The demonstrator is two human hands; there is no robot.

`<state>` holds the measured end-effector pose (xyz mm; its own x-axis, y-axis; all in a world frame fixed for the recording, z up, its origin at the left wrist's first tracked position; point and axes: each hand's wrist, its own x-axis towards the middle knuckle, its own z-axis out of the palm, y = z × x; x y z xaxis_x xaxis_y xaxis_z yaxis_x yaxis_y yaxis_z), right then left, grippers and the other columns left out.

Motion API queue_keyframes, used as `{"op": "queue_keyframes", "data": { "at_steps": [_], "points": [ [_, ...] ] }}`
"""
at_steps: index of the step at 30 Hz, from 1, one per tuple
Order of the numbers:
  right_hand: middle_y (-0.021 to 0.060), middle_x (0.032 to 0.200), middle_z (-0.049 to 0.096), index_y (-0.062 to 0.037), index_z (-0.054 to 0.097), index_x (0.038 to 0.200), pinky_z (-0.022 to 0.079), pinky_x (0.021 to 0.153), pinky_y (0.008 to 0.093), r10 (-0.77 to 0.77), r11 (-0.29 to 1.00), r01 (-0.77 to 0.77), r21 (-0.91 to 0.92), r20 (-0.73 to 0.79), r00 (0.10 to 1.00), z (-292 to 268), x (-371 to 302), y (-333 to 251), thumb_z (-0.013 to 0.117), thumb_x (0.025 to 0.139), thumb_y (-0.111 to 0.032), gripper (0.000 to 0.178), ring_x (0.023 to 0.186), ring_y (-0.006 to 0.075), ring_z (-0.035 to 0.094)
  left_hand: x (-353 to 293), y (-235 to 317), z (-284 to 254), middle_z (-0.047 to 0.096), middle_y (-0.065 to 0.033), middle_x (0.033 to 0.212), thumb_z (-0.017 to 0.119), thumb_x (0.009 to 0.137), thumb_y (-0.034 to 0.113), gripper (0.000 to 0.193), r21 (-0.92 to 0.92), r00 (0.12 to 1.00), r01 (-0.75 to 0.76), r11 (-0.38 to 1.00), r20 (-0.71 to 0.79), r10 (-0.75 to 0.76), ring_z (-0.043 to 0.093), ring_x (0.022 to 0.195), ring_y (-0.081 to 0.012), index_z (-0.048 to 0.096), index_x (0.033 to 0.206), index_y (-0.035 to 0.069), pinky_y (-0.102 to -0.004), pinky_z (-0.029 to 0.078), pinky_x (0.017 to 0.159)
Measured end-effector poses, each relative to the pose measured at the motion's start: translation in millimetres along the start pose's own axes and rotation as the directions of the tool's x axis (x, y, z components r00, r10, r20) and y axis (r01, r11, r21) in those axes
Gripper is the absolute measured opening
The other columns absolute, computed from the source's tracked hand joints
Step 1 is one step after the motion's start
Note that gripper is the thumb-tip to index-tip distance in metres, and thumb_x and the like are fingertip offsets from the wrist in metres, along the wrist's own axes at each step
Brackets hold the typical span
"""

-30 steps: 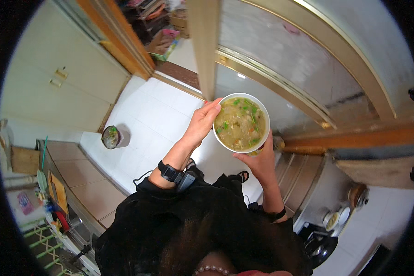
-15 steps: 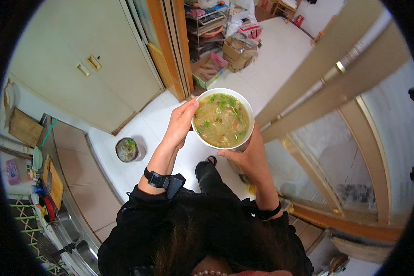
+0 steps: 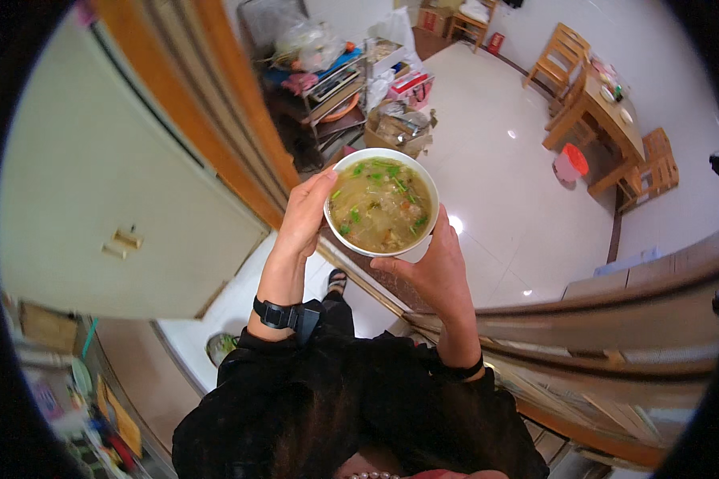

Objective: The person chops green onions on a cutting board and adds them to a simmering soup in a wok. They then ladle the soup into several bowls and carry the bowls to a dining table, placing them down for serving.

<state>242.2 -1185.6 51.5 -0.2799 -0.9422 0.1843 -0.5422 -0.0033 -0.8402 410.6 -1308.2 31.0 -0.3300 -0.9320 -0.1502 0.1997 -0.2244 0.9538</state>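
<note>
A white bowl of soup (image 3: pixel 381 202), filled almost to the rim, is held out in front of me with both hands. Green herb pieces float on the pale, cloudy broth. My left hand (image 3: pixel 305 209) grips the bowl's left side, its thumb at the rim and its fingers mostly hidden underneath. On the lower right side, my right hand (image 3: pixel 433 267) clasps the bowl, with the thumb along the near edge. The bowl looks about level. A black strap with a small box (image 3: pixel 287 316) is on my left wrist.
A door frame (image 3: pixel 240 104) stands left, beside pale cupboard doors (image 3: pixel 108 199). A loaded rack (image 3: pixel 335 92) and cardboard box (image 3: pixel 399 128) lie ahead. Far right are a wooden table (image 3: pixel 607 112), chairs (image 3: pixel 563 52) and a pink bin (image 3: pixel 569 163). Sliding door panels (image 3: pixel 615 335) stand near right.
I have moved forward into the doorway, and the table, chairs and bin have come into view. The floor pot has slid back toward my body. Both hands keep their hold on the bowl.
</note>
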Motion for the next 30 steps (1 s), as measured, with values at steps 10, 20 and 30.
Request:
{"op": "queue_keyframes", "data": {
  "at_steps": [10,20,30],
  "points": [
    [0.0137,0.124,0.052,-0.0033,0.04,0.131,0.04,0.097,0.0414,0.065,0.996,-0.078,-0.047,-0.246,0.967,-31,135,53,0.091,0.051,-0.026,0.098,0.117,0.0316,0.048,199,7,74,0.061,-0.0059,0.112,0.051,0.097,0.025,0.041,0.034,0.942,0.006,0.999,0.334,-0.017,0.055,0.101,-0.0116,0.054,0.127,-0.003,-0.0251,0.044,0.086],
    [0.0138,0.119,0.054,-0.0024,0.042,0.128,0.041,0.095,0.0418,0.221,0.974,-0.221,0.048,-0.401,0.889,-133,237,156,0.091,0.051,-0.024,0.094,0.112,0.0324,0.05,355,-50,228,0.061,-0.0068,0.114,0.05,0.097,0.026,0.042,0.08,0.833,0.047,0.996,0.546,-0.084,0.057,0.099,-0.0102,0.053,0.127,-0.003,-0.0245,0.046,0.087],
    [0.0137,0.118,0.053,-0.0022,0.039,0.129,0.041,0.095,0.0411,0.175,0.947,-0.283,-0.15,-0.5,0.848,-322,337,312,0.091,0.053,-0.029,0.096,0.111,0.0325,0.05,480,-112,470,0.061,-0.0098,0.115,0.044,0.099,0.029,0.047,0.009,0.759,0.132,0.991,0.643,-0.107,0.06,0.099,-0.0137,0.047,0.132,-0.003,-0.0258,0.05,0.083]
  ]
}}
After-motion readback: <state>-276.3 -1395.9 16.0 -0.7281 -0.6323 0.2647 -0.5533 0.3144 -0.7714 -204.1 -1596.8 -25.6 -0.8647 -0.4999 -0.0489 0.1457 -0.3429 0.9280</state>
